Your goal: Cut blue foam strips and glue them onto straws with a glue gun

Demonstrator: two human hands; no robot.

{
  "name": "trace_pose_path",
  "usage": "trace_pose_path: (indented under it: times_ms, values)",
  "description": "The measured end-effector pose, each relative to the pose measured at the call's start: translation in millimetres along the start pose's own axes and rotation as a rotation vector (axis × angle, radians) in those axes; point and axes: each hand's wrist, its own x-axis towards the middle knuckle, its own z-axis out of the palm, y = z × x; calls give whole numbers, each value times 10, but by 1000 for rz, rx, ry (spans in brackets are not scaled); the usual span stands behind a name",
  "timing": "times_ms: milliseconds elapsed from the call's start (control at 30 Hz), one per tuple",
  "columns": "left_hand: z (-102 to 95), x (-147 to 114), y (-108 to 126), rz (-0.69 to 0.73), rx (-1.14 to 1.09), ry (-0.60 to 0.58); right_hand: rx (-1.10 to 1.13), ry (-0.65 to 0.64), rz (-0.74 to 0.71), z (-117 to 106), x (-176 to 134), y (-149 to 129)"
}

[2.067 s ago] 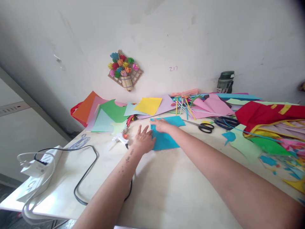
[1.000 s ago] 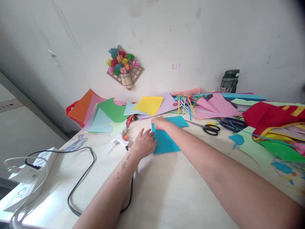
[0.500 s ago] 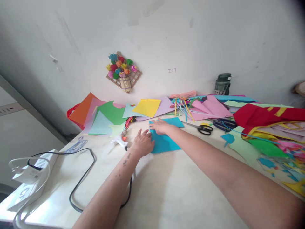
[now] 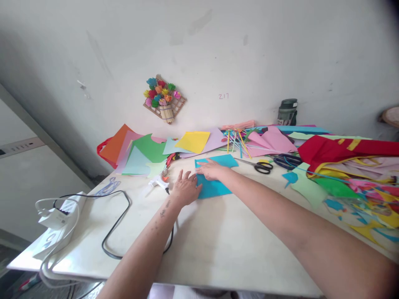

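Note:
A sheet of blue paper (image 4: pixel 215 189) lies flat on the pale table in front of me, its left edge under my fingers. My left hand (image 4: pixel 186 189) rests at that edge with its fingers spread. Across the upper left part of the sheet lies my right hand (image 4: pixel 209 169), fingers stretched out and pressing down. A white glue gun (image 4: pixel 159 182) sits just left of my left hand. To the right of the sheet is a pair of scissors (image 4: pixel 262 167) with black handles.
Coloured paper sheets (image 4: pixel 152 149) lie along the wall side. A black cable (image 4: pixel 106 245) loops across the left, near a white power strip (image 4: pixel 59 232). Red cloth (image 4: pixel 336 151) and paper scraps (image 4: pixel 358 211) cover the right. A dark bottle (image 4: pixel 287 112) stands at the back.
The camera view has tilted and shifted slightly, bringing the table's front edge into sight. My right hand has slid a little down the sheet; my left hand has stayed nearly in place.

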Motion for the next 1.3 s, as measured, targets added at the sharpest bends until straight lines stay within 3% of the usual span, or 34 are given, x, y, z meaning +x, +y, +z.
trace_pose_path:
  times_ms: [333, 667, 967, 1300]
  values:
    - [-104, -178, 8, 8, 8, 15, -18, -14, 103, 82, 119, 6]
    - [45, 22, 2, -47, -87, -75, 42, 7, 152, 118, 220, 86]
    - [149, -52, -16, -60, -151, -121, 91, 24, 97, 98, 49, -61]
    - [45, -297, 171, 4, -11, 48, 46, -62, 126, -11, -1, -145]
